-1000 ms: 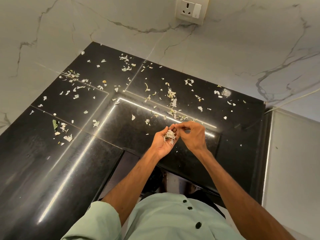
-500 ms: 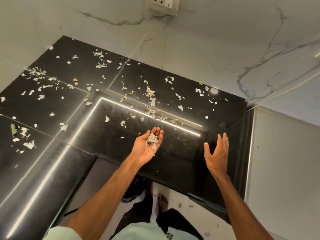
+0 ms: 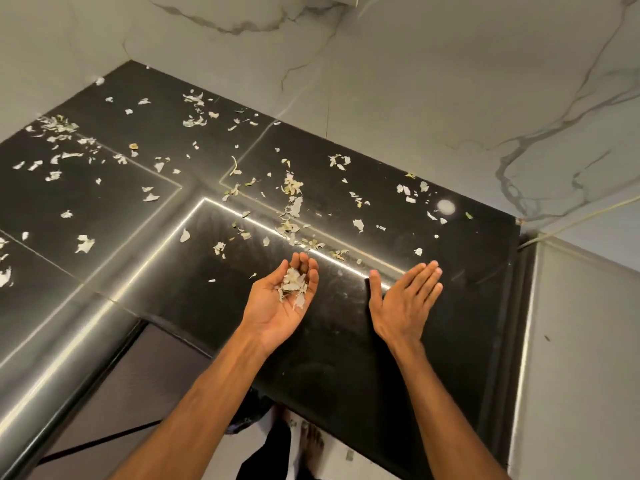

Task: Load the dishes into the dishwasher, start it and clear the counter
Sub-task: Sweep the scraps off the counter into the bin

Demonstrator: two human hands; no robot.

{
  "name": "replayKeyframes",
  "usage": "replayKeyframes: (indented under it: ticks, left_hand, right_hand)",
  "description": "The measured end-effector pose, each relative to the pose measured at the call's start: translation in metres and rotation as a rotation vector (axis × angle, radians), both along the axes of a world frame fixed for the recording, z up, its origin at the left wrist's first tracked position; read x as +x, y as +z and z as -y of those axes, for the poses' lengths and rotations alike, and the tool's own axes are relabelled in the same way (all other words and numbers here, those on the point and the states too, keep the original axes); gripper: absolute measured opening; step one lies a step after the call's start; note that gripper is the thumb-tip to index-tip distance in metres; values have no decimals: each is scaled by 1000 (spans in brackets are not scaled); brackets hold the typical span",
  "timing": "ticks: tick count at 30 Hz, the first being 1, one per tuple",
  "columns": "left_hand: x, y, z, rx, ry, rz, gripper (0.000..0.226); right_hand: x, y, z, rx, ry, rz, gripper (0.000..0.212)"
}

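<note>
Our left hand (image 3: 277, 303) palm up, loosely cupped, small pile of scraps (image 3: 293, 287) lying in it, no pinch. Our right hand (image 3: 403, 299) flat, fingers straight, holds nothing, just above black counter (image 3: 450, 341). Loose scraps (image 3: 294, 199) spread over counter behind our hands and far left. Marble wall (image 3: 415, 81) closes back. Grey panel (image 3: 581, 358) stands against right edge, thin cable (image 3: 595, 211) above it. Counter front edge under our forearms; bare foot (image 3: 311, 445) on floor below.

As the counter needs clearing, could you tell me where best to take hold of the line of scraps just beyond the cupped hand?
Probably the thick clump midway along the line of scraps, pinched from above with the right hand: the flakes lie flat and thin, offering no edge sideways.
</note>
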State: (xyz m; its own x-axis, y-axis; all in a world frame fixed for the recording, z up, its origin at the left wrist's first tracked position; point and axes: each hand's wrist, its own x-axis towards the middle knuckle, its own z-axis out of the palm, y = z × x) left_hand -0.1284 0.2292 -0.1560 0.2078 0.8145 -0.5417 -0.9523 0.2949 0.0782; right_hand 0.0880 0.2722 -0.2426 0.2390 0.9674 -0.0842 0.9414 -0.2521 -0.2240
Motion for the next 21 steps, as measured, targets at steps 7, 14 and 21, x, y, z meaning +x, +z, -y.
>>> replayKeyframes:
  ticks: [7, 14, 21]
  left_hand:
    - [-21, -14, 12, -2, 101, -26, 28]
    - [-56, -6, 24, 19, 209, -77, 29]
    - [-79, -6, 28, 9, 227, -71, 33]
  right_hand:
    - [-48, -1, -43, 63, 223, -163, 100]
    - [-82, 42, 73, 67, 928, -443, 71]
    - [-115, 7, 98, -38, 1356, -75, 67]
